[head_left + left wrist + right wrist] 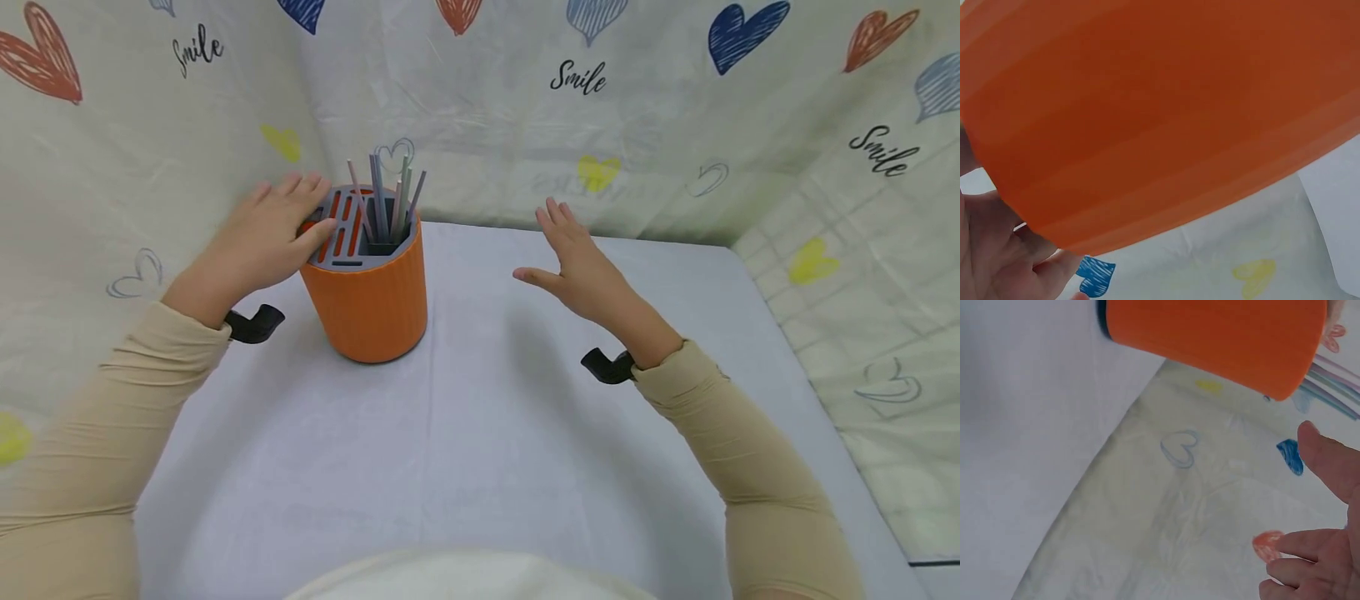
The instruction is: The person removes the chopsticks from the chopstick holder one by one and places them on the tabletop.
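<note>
An orange round holder (367, 312) with a grey slotted top (347, 225) stands upright on the table at centre left. Several thin pastel sticks (379, 204) rise from its square opening. My left hand (270, 229) is at the top left rim, fingers extended and thumb reaching over the slots. In the left wrist view the orange wall (1166, 131) fills most of the picture, with the left hand (1004, 256) at its edge. To the right of the holder, apart from it, my right hand (588, 271) hovers above the table with fingers spread, holding nothing.
A white cloth covers the table (480, 433). Behind and at both sides hangs a pale curtain (480, 125) printed with hearts and "Smile". Each wrist wears a black strap piece, such as the one (609, 367) on the right.
</note>
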{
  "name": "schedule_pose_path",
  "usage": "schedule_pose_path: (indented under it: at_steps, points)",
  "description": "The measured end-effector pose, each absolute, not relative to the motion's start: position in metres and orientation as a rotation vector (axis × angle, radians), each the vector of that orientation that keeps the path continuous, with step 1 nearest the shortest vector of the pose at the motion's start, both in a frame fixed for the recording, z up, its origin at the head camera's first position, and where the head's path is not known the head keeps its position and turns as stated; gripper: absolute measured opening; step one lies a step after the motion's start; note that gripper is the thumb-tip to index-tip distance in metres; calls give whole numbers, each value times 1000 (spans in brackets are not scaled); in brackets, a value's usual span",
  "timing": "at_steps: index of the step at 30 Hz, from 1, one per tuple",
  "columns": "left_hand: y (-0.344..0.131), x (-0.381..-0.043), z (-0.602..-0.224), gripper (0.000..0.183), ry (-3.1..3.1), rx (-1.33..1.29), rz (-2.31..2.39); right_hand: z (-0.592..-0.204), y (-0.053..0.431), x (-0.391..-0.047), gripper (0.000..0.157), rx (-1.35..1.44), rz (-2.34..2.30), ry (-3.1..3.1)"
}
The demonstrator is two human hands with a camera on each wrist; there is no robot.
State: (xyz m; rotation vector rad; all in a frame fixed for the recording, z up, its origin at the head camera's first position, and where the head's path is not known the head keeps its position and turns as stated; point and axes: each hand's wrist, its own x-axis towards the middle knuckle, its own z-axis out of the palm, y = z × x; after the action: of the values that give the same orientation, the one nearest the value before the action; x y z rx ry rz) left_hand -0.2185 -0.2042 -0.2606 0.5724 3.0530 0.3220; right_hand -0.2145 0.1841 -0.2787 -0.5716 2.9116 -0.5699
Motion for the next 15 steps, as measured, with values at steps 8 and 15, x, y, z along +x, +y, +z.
schedule_pose_path:
  at_steps: [8, 15]
  points:
    - [-200, -219, -264, 67, 3026, 609, 336, -261, 143, -218, 97, -662, -542, 2887]
    - [-196, -219, -268, 67, 2988, 628, 384, -260, 124, -227, 95, -709, -640, 2867]
